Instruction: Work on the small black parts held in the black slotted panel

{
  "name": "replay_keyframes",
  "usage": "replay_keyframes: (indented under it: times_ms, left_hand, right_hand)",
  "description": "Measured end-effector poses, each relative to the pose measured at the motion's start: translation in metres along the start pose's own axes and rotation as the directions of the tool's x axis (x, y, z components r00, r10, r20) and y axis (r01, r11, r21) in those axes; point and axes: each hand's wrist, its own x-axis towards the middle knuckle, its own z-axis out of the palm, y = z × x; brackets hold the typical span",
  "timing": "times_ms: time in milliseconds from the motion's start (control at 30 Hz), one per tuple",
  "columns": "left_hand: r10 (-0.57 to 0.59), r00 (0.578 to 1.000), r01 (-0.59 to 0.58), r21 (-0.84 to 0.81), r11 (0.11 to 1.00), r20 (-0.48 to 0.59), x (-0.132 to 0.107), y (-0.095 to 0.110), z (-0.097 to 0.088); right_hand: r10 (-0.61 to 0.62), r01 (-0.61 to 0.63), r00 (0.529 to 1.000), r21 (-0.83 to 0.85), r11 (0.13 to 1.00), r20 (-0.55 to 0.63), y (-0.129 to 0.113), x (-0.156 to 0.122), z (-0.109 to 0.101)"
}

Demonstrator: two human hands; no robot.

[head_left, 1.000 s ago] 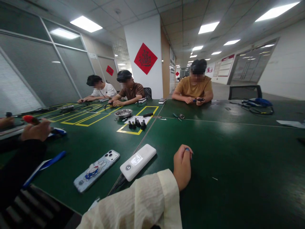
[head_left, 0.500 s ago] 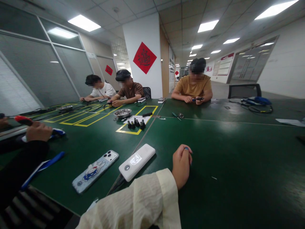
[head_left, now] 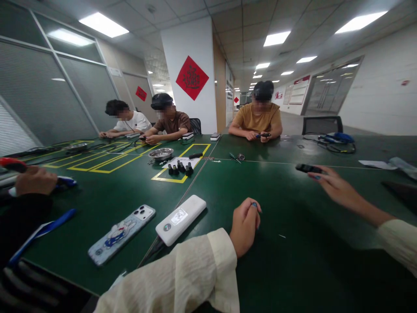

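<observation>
My left hand (head_left: 246, 228) rests on the green table in a loose fist, thumb on top, and its curled fingers hide whatever may be inside. Over the right part of the table, my right hand (head_left: 335, 188) pinches a small black oblong object (head_left: 308, 168) between thumb and fingers; its kind is not clear. Left of my left hand lies a white power bank (head_left: 187, 217) with a lit display and a dark cable. Beyond it is a phone (head_left: 122, 234) in a pale blue cartoon case.
Several black cylindrical parts (head_left: 180, 168) stand on paper near a metal bowl (head_left: 161, 154). A screwdriver (head_left: 234, 158) lies farther back. At left, a co-worker's hand (head_left: 35, 180) grips a red-and-black tool. Others sit across the table. A thin white scrap (head_left: 282, 236) lies right of my left hand.
My right hand has come into view from the right, holding the black oblong object. My left hand keeps its place on the table, while the view has turned slightly to the right.
</observation>
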Motion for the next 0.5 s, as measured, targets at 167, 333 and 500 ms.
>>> replay_keyframes:
  times_ms: [167,333,500]
  left_hand:
    - [0.038,0.999,-0.038,0.054,0.998,0.016,-0.003,0.002,0.000]
    - [0.353,0.921,-0.390,0.362,0.847,0.165,-0.013,0.009,-0.004]
    - [0.592,0.682,-0.730,0.348,0.588,0.430,-0.018,0.006,-0.004]
  right_hand:
    - [-0.288,0.226,0.927,0.254,0.940,0.239,-0.090,-0.015,0.067]
    - [-0.529,0.333,0.750,0.465,0.821,0.397,-0.139,-0.034,0.095]
    - [-0.460,0.080,0.687,0.571,0.817,0.562,-0.163,-0.049,0.117]
